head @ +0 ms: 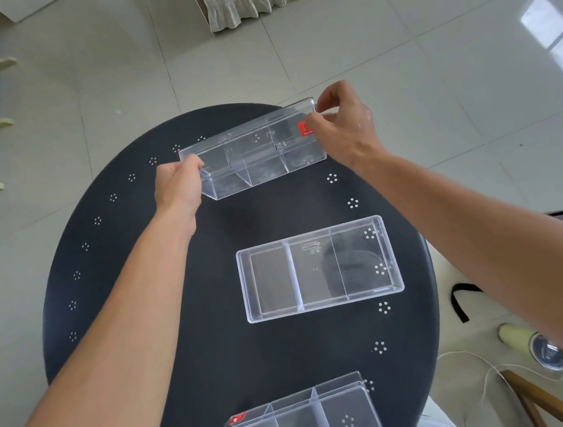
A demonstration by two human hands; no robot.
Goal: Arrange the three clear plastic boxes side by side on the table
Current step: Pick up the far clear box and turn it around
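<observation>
**Far box held at both ends, two boxes lying on the tabletop**

Both hands grasp the far clear box (253,150) at the far side of the round black tabletop (140,261). The left hand (177,185) has its grip clenched on the box's left end, thumb over the rim. The right hand (340,128) pinches the right end, fingertips (312,120) closed on the upper edge next to a red sticker (305,129). The box is tilted, its open side turned toward the camera, so that its inner dividers show; its lower edge seems to touch the tabletop or sit just above it, and I cannot tell which.

The middle clear box (318,268) lies flat near the centre of the tabletop, open side up, well apart from the held one. The near clear box (296,422) stands at the near edge, partly cut off by the frame, with a red sticker on its left corner. The three lie in a rough line from far to near, none touching another.
</observation>
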